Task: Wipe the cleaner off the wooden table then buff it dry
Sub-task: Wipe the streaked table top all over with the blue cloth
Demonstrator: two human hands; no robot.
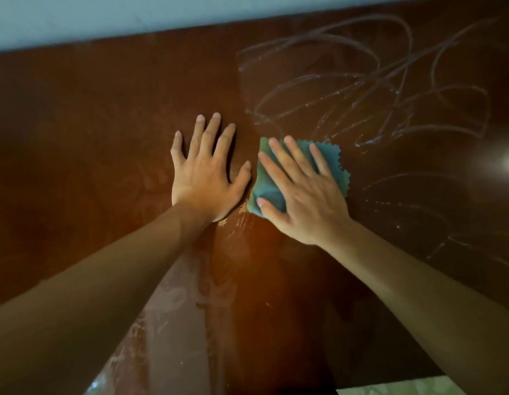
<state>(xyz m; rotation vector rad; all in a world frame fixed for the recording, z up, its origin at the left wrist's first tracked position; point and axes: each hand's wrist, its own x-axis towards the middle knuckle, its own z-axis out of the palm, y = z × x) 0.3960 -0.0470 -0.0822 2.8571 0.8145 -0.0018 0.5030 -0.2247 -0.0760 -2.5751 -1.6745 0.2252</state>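
Dark reddish wooden table (105,115) carries whitish looping cleaner streaks (376,89) across its far right, just beside the teal zigzag-edged cloth (272,186) pressed flat under the right hand (301,192), while the left hand (207,178) lies spread, fingers straight, beside it.

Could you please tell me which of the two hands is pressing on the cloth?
The right hand presses the teal cloth; the left hand lies flat on the bare wooden table.

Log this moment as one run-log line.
left hand flat on wooden table | right hand presses teal cloth | cleaner streaks remain far right
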